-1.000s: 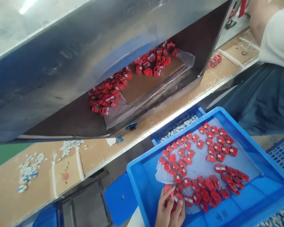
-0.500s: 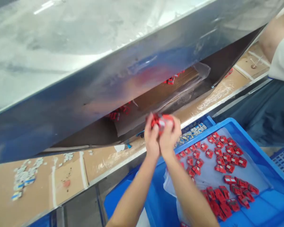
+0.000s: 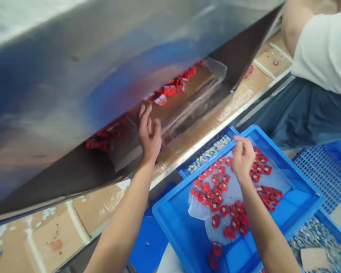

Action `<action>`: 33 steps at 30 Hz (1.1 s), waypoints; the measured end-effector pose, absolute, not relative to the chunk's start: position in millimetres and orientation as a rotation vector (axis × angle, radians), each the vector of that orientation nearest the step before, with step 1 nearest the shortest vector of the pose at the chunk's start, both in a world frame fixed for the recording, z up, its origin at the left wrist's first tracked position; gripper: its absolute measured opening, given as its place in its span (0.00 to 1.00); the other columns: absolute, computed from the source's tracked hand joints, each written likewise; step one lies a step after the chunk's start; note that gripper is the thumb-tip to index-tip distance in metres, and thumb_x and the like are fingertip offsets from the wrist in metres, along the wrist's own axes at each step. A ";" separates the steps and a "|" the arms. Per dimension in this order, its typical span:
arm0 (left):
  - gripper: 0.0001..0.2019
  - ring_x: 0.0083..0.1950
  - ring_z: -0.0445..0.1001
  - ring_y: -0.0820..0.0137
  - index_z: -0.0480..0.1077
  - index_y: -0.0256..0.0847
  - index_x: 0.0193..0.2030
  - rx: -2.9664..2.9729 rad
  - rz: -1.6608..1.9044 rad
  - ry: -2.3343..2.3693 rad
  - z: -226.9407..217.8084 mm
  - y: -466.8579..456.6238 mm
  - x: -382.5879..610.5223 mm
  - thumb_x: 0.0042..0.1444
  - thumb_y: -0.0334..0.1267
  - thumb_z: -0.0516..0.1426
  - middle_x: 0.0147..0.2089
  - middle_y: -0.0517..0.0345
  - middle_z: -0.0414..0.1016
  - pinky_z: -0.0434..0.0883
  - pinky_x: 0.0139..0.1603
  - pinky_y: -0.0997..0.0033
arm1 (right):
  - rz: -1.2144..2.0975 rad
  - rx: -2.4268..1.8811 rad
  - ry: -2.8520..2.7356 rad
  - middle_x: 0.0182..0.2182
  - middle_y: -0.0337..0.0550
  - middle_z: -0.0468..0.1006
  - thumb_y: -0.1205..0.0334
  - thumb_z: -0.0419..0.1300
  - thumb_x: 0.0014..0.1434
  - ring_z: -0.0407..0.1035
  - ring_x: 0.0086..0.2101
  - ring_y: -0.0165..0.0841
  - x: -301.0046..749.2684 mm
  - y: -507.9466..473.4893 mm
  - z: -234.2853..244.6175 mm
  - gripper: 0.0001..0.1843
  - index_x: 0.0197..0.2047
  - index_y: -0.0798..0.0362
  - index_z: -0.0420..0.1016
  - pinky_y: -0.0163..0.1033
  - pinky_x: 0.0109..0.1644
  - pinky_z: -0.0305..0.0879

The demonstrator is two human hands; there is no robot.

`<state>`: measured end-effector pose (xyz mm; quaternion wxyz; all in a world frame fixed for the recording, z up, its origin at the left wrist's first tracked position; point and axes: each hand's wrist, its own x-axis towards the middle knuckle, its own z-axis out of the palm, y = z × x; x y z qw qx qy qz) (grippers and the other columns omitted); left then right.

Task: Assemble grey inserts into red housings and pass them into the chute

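My left hand [image 3: 150,134] reaches beneath the metal hood with its fingers apart and nothing in them. Just beyond its fingertips, a row of small red toy cars [image 3: 169,90] lies on the brown surface, partly hidden by the hood. Over the blue tray [image 3: 170,204] is my right hand [image 3: 243,157], its fingers curled together; whatever they may hold is hidden. Many more red toy cars [image 3: 216,189] rest in the tray on a sheet of clear plastic [image 3: 200,208], some in rows, others loosely grouped.
The big metal hood [image 3: 74,94] slants across the upper left. Behind the tray sits a bin of small white, yellow and blue pieces [image 3: 210,153]; another such bin [image 3: 318,239] is at lower right. A person in a white sleeve [image 3: 324,53] is at the right.
My hands were together around red toy cars in front of the hood. They have separated, the left going under the hood, the right over the tray. The view has shifted.
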<state>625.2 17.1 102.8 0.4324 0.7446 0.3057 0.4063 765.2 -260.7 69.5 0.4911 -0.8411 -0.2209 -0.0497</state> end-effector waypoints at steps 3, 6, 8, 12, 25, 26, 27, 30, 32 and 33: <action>0.17 0.63 0.76 0.57 0.77 0.39 0.53 2.034 0.813 0.721 75.2 -79.0 569.1 0.72 0.47 0.54 0.57 0.46 0.79 0.69 0.69 0.46 | -0.012 -2.495 -0.195 0.56 0.69 0.75 0.46 0.45 0.71 0.69 0.59 0.55 754.1 -392.0 17.8 0.31 0.58 0.62 0.75 0.64 0.65 0.62; 0.16 0.61 0.78 0.56 0.78 0.43 0.54 2.083 0.230 0.659 37.9 -191.1 509.5 0.72 0.42 0.51 0.57 0.45 0.79 0.72 0.68 0.47 | 0.319 -2.829 -0.027 0.68 0.78 0.60 0.48 0.44 0.70 0.58 0.68 0.62 738.2 -465.9 -16.1 0.37 0.73 0.64 0.60 0.70 0.67 0.55; 0.19 0.73 0.67 0.48 0.75 0.43 0.63 2.107 -0.052 0.741 17.4 -248.2 482.2 0.69 0.42 0.54 0.70 0.40 0.69 0.66 0.73 0.39 | 0.450 -2.912 -0.073 0.70 0.78 0.57 0.50 0.44 0.71 0.57 0.68 0.61 726.1 -484.6 -23.8 0.38 0.76 0.63 0.53 0.70 0.67 0.55; 0.28 0.82 0.43 0.41 0.66 0.42 0.72 2.187 -0.217 0.862 2.1 -298.6 469.8 0.66 0.43 0.57 0.82 0.41 0.45 0.53 0.78 0.35 | 0.611 -2.860 -0.337 0.70 0.69 0.61 0.51 0.45 0.72 0.58 0.69 0.54 690.3 -489.7 -18.1 0.36 0.76 0.60 0.55 0.60 0.70 0.56; 0.29 0.73 0.56 0.37 0.70 0.45 0.69 2.091 -0.551 0.988 -1.9 -374.4 454.6 0.62 0.46 0.61 0.70 0.37 0.63 0.60 0.72 0.34 | 1.055 -2.933 -0.588 0.70 0.63 0.62 0.51 0.47 0.74 0.49 0.70 0.66 660.9 -491.2 21.0 0.30 0.73 0.50 0.65 0.72 0.66 0.51; 0.28 0.72 0.59 0.39 0.71 0.46 0.68 2.064 -0.562 0.996 -2.7 -374.7 450.1 0.61 0.46 0.62 0.67 0.39 0.65 0.60 0.72 0.35 | 1.092 -2.934 -0.598 0.71 0.63 0.61 0.50 0.48 0.74 0.47 0.70 0.68 669.7 -493.2 19.9 0.30 0.74 0.50 0.65 0.73 0.65 0.51; 0.28 0.70 0.60 0.41 0.71 0.47 0.68 2.035 -0.570 1.007 -3.0 -375.0 445.4 0.61 0.46 0.62 0.65 0.40 0.67 0.59 0.72 0.36 | 1.144 -2.923 -0.616 0.70 0.63 0.62 0.50 0.48 0.74 0.49 0.69 0.68 677.0 -495.0 18.6 0.30 0.74 0.49 0.64 0.73 0.65 0.53; 0.27 0.67 0.64 0.45 0.71 0.46 0.67 1.935 -0.580 1.051 -2.6 -375.9 431.3 0.62 0.45 0.61 0.61 0.41 0.69 0.58 0.73 0.37 | 1.334 -2.824 -0.701 0.66 0.63 0.69 0.48 0.48 0.74 0.63 0.64 0.61 688.4 -498.3 15.4 0.29 0.72 0.48 0.66 0.70 0.65 0.55; 0.26 0.66 0.68 0.48 0.71 0.46 0.67 1.848 -0.578 1.080 -3.1 -375.8 423.8 0.62 0.45 0.61 0.59 0.43 0.72 0.59 0.72 0.39 | 1.461 -2.722 -0.751 0.61 0.61 0.75 0.47 0.47 0.75 0.70 0.60 0.55 688.3 -497.4 13.4 0.27 0.68 0.49 0.69 0.69 0.67 0.53; 0.26 0.64 0.70 0.50 0.71 0.47 0.67 1.799 -0.574 1.091 -4.0 -375.3 421.0 0.63 0.46 0.61 0.58 0.44 0.72 0.61 0.72 0.42 | 1.515 -2.666 -0.768 0.59 0.59 0.77 0.47 0.46 0.76 0.71 0.59 0.53 686.2 -496.0 12.3 0.26 0.66 0.50 0.71 0.68 0.68 0.52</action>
